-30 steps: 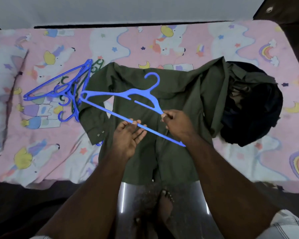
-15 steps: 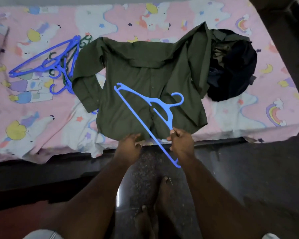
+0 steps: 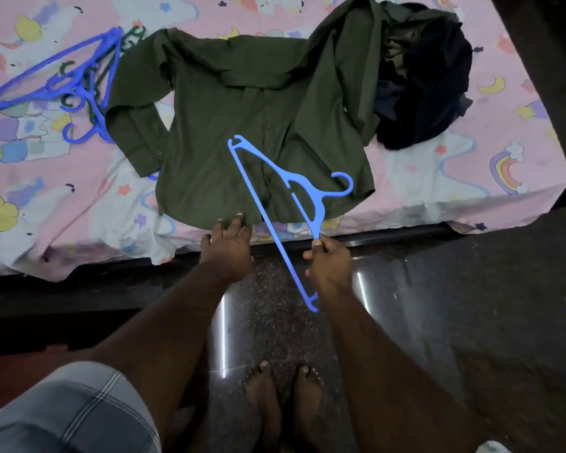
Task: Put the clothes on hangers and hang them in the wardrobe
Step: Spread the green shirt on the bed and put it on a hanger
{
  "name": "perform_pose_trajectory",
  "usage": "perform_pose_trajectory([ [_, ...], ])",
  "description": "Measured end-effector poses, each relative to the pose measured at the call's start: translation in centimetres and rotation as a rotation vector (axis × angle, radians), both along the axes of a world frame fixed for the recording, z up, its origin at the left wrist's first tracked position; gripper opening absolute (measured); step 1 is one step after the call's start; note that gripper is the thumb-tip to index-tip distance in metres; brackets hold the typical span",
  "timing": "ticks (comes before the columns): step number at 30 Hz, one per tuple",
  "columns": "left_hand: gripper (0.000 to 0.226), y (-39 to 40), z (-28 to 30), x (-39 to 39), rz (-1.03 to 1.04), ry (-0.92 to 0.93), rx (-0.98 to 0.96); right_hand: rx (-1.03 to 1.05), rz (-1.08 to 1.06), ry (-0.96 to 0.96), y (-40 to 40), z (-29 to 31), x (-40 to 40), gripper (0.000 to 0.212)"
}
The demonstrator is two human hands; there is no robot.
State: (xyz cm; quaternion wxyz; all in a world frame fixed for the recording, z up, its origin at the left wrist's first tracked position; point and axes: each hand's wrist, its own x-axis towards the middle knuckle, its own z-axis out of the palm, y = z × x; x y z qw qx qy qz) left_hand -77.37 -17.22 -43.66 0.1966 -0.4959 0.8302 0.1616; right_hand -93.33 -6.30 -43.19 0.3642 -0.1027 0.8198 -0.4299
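Note:
A dark green long-sleeved shirt [image 3: 229, 125] lies spread flat on the bed, collar away from me, hem at the near edge. My right hand [image 3: 327, 259] grips a blue plastic hanger [image 3: 257, 197] by one shoulder arm and holds it tilted over the lower right of the shirt, hook pointing right. The hanger's near end hangs past the bed edge over the floor. My left hand [image 3: 229, 246] reaches to the shirt's hem with its fingers stretched out, fingertips touching the cloth.
A bunch of blue and green hangers [image 3: 79, 83] lies on the pink patterned sheet [image 3: 438, 178] at the left. A heap of dark clothes [image 3: 422, 83] sits at the right, on the shirt's sleeve. I stand barefoot on the dark polished floor [image 3: 471, 322].
I have stepped back from the bed. The hanger has swung from lying across the shirt's chest to its lower right. My left hand let go of the hanger bar and went to the hem.

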Motion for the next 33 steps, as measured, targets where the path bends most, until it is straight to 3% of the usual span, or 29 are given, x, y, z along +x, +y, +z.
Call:
perform_pose_trajectory([
  [9,0.077,-0.2,0.2,-0.6,0.105,0.039,0.052,-0.011,-0.072,-0.075,2.3,-0.5,0.7,0.031],
  [18,0.079,-3.1,3.4,-0.8,0.295,0.381,0.084,-0.006,-0.154,-0.106,6.4,0.4,3.4,0.025],
  [24,0.068,-5.6,6.4,-1.3,0.325,0.562,0.045,0.047,-0.171,-0.054,8.7,0.8,4.6,0.028],
  [29,0.079,-6.8,6.0,-1.0,0.281,0.513,0.013,0.109,-0.059,0.046,10.6,0.9,6.7,0.022],
  [33,0.083,-6.1,6.5,-1.1,0.254,0.491,0.065,0.106,-0.042,0.008,9.7,0.6,8.2,0.019],
])
